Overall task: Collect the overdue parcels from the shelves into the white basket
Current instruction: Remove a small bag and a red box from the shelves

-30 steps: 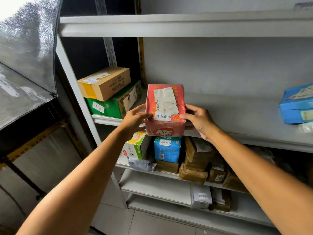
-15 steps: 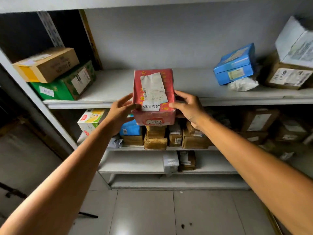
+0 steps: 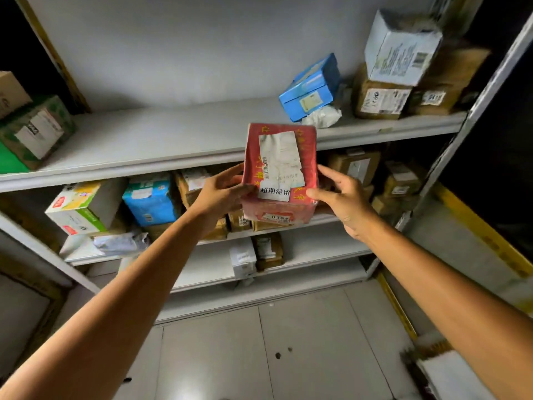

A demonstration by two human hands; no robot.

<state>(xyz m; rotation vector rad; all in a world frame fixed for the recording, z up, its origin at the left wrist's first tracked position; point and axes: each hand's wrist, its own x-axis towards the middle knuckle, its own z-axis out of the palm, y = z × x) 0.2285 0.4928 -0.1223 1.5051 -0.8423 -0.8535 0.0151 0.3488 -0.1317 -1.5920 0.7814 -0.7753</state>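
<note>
We still hold the red parcel (image 3: 279,171) between both hands, the left hand (image 3: 222,192) curled on its left side and the right hand (image 3: 343,197) pinching its right edge. It has shifted right along the shelf's (image 3: 161,140) front edge, nearer the blue box (image 3: 310,88).

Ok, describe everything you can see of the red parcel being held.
The red parcel is a box-shaped package in shiny red wrap with yellow characters. A torn white label with a barcode covers its front, a smaller sticker with black characters sits below it, and a tag reading 0164 marks the bottom face. It is upright, in front of the shelves, held between the left hand and right hand.
</note>
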